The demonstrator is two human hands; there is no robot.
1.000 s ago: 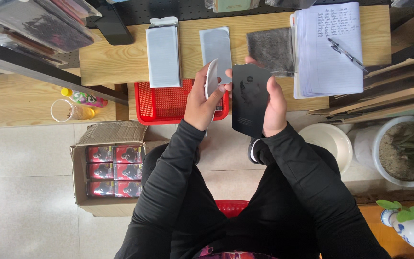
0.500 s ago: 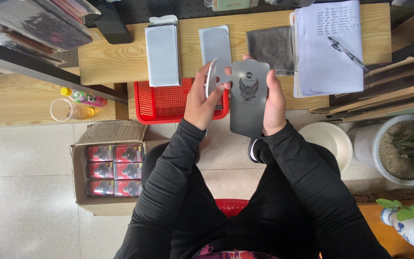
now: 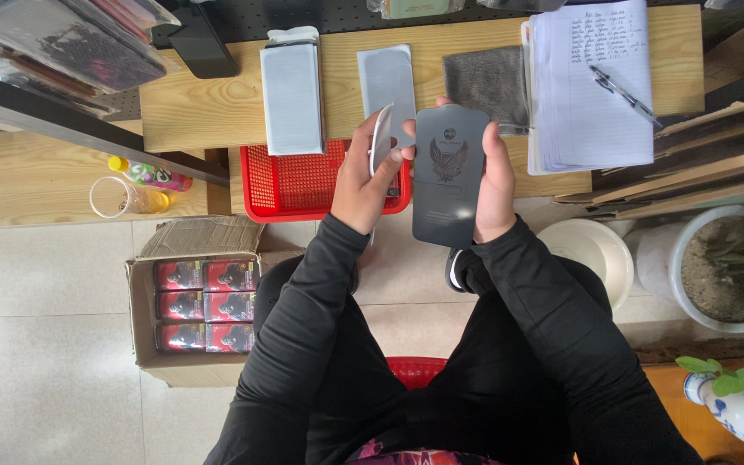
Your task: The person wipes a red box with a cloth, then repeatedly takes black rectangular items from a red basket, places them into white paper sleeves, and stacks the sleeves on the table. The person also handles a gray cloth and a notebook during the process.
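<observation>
- A clear plastic cup (image 3: 116,198) lies on its side at the far left, on a lower wooden shelf (image 3: 36,185), with a small bottle (image 3: 150,175) with a yellow cap and a green and pink label just beside it.
- An open cardboard box (image 3: 184,297) sits on the tiled floor below; inside, six red and black packets (image 3: 206,307) stand in two columns of three.
- On the wooden tabletop (image 3: 217,103), a tall white stack of flat packets (image 3: 293,90) lies upright on the left, its lower end over a red plastic basket (image 3: 286,185).
- One pale grey flat sleeve (image 3: 387,82) lies on the tabletop just right of the white stack.
- The left hand (image 3: 362,176) has its grip closed on a thin curved white sheet (image 3: 380,138), held edge-on above the red basket, thumb side toward the dark pack.
- The right hand (image 3: 494,181) grips a flat dark grey pack (image 3: 448,176) along its right edge, fingers behind and thumb on the front; the pack has rounded corners, a notched top and a dark winged emblem printed in its upper half. It hangs in the air in front of the tabletop edge, touching the left fingertips.
- A grey cloth (image 3: 486,82) lies on the tabletop behind the pack.
- A notebook (image 3: 596,86) of handwritten white pages lies to the right, with one pen (image 3: 624,96) slanted across it.
- One white bowl (image 3: 596,254) sits on the floor, beside a white plant pot (image 3: 721,267) filled with soil.
</observation>
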